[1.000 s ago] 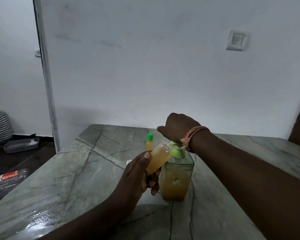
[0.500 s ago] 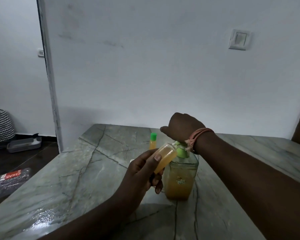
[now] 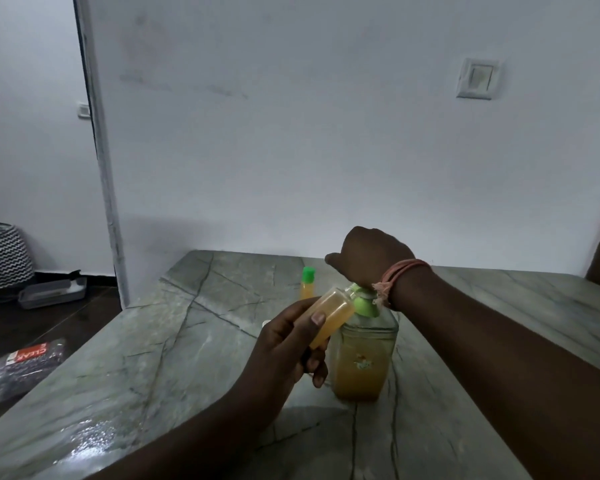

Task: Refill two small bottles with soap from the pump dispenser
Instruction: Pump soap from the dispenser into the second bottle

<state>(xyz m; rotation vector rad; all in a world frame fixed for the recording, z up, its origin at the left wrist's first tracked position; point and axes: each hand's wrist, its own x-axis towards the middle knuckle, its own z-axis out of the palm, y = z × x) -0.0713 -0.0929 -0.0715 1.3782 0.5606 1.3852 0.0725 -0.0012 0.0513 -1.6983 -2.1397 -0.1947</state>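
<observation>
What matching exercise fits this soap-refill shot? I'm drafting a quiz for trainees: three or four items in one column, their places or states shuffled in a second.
Things:
1. small bottle
2. capped bottle
3. pump dispenser
4. right hand

States:
A. stands on the table behind the hands, green cap on
B. tilted, gripped by the left hand
C. on top of the green pump head
D. upright on the table, holds orange soap

Pairs: 1-B, 2-A, 3-D, 4-C

The pump dispenser stands on the table. Just left of its pump head, the left hand holds a small bottle tilted, its mouth at the pump head. The right hand rests on top of the dispenser. A second small bottle stands upright behind and left of the dispenser.
</observation>
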